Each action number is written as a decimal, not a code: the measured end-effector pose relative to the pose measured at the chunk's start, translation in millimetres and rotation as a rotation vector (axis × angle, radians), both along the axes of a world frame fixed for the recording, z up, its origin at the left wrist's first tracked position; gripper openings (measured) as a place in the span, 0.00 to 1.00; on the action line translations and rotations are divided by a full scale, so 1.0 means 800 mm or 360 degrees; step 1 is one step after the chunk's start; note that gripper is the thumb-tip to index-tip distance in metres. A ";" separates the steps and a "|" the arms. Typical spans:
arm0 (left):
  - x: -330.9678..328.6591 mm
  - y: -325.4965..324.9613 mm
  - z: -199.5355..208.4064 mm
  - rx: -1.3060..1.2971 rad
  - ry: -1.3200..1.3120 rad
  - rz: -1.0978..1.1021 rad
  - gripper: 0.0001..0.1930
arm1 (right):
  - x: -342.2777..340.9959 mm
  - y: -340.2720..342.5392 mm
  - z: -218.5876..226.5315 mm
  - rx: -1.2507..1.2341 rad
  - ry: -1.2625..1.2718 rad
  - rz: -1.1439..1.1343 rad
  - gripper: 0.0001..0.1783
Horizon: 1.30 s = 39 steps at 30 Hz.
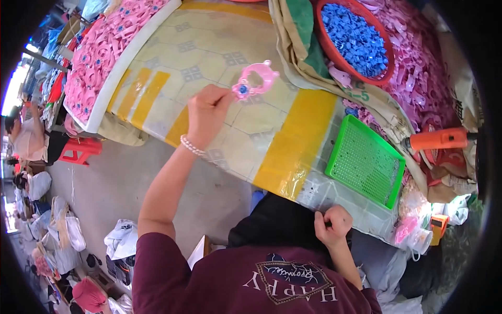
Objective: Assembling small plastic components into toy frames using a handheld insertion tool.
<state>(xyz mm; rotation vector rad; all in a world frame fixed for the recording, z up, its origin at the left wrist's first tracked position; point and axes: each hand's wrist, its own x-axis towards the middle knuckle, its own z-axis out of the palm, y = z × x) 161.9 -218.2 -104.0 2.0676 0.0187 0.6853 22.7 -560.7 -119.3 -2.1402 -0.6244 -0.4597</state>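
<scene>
A: Where's the piece?
B: Pink ring-shaped piece [268, 77], blue centre near one end, out over the patterned table [209, 63]. Left hand [208, 112] grasps it: thumb and fingers pinched on the end beside the blue.
A: Right hand?
B: Right hand [334, 225] by the near table edge, well apart from the piece. Fingers curled inward; can't tell if anything sits inside.
A: Surroundings?
B: Left: pink heap [107, 52], blue centres showing in it. Right: red basket [389, 55] with blue parts [350, 36], green tray [339, 144] nearer.
A: Step in hand?
B: My reading: blue centre looks fitted, so probably putting a made-up piece aside.
A: Next move calls for?
B: Likely a reach leftward, pinch kept until the piece is over the heap, then fingers loosened.
</scene>
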 end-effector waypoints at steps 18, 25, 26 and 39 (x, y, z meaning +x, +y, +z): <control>0.010 -0.040 0.007 0.0159 0.0030 0.0213 0.04 | 0.001 -0.011 -0.002 0.0062 -0.0085 0.0059 0.18; 0.018 -0.061 0.018 0.0300 0.0301 0.0324 0.09 | -0.002 -0.017 -0.005 0.0086 -0.0091 0.0115 0.17; 0.015 -0.071 0.019 0.0287 0.0270 0.0316 0.09 | -0.003 -0.020 -0.007 0.0092 -0.0095 0.0113 0.17; 0.063 -0.085 0.011 0.0602 0.0449 0.0425 0.17 | -0.005 -0.035 -0.005 0.0151 -0.0024 0.0252 0.14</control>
